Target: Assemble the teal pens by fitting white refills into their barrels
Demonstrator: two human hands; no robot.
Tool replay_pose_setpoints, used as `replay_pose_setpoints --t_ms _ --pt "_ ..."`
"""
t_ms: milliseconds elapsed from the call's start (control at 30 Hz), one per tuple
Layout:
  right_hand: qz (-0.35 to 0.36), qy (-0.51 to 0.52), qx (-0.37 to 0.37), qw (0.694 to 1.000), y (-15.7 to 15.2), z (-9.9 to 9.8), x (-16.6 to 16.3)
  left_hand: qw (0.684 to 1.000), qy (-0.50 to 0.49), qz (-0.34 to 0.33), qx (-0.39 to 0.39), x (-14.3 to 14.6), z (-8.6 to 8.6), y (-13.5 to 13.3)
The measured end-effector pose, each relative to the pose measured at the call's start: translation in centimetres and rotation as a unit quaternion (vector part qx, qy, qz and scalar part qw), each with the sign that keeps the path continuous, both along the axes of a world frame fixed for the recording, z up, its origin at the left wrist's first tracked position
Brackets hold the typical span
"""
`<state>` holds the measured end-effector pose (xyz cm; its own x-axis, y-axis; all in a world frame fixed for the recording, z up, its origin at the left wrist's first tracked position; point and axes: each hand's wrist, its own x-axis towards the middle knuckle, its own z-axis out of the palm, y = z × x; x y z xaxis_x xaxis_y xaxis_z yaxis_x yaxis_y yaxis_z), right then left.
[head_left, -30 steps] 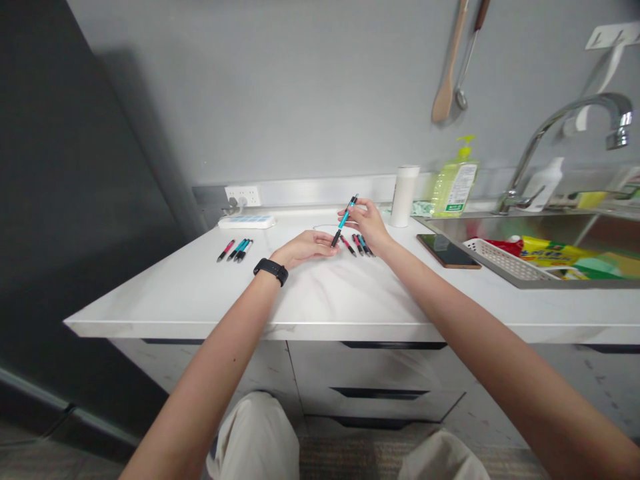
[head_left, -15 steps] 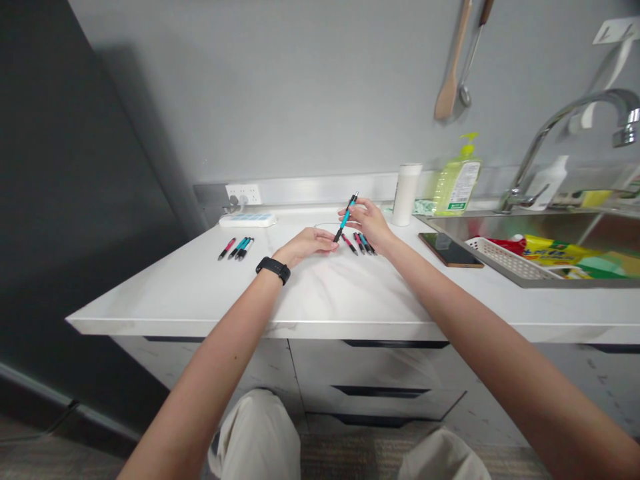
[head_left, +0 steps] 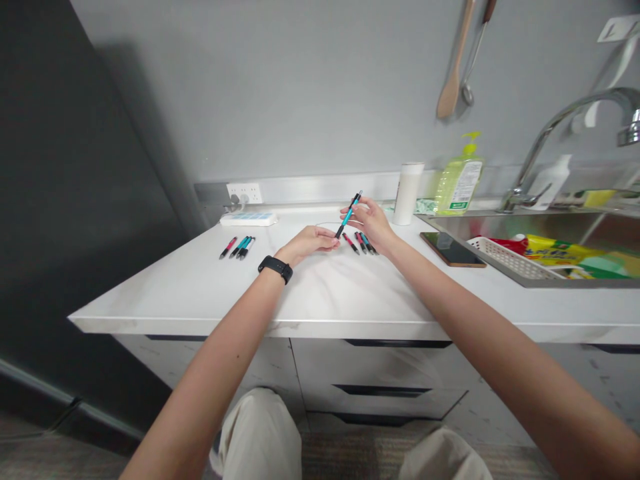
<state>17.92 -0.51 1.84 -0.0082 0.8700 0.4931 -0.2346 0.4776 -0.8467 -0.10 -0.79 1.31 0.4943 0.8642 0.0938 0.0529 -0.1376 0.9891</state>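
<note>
A teal pen (head_left: 349,215) with black ends is held tilted above the white counter (head_left: 320,293). My right hand (head_left: 369,221) pinches its upper part, and my left hand (head_left: 309,243), with a black band at the wrist, pinches its lower tip. Several red and teal pens (head_left: 361,242) lie on the counter just under my right hand. Another small group of pens (head_left: 238,247), red and teal, lies farther left.
A power strip (head_left: 249,219) sits by the wall at the back left. A white cylinder (head_left: 407,193), a green soap bottle (head_left: 459,175), a phone (head_left: 452,249) and a sink (head_left: 550,253) with a white basket and packets lie to the right. Drawers are below the counter edge.
Both hands and the pen keep almost the same pose; the view has shifted slightly, so everything sits a little to the right.
</note>
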Motion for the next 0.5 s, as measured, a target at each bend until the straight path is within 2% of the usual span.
replay_pose_setpoints --t_ms 200,400,500 --pt "-0.005 -0.007 -0.013 1.0 -0.16 0.11 -0.14 1.0 0.022 -0.009 0.0 -0.03 0.08 -0.38" --pt "-0.014 0.02 -0.027 0.999 0.16 -0.16 -0.35 0.997 0.044 -0.065 -0.015 0.22 -0.1 -0.75" --pt "-0.001 0.019 -0.026 0.999 0.23 -0.36 -0.42 0.997 0.045 -0.06 0.002 0.29 -0.09 -0.84"
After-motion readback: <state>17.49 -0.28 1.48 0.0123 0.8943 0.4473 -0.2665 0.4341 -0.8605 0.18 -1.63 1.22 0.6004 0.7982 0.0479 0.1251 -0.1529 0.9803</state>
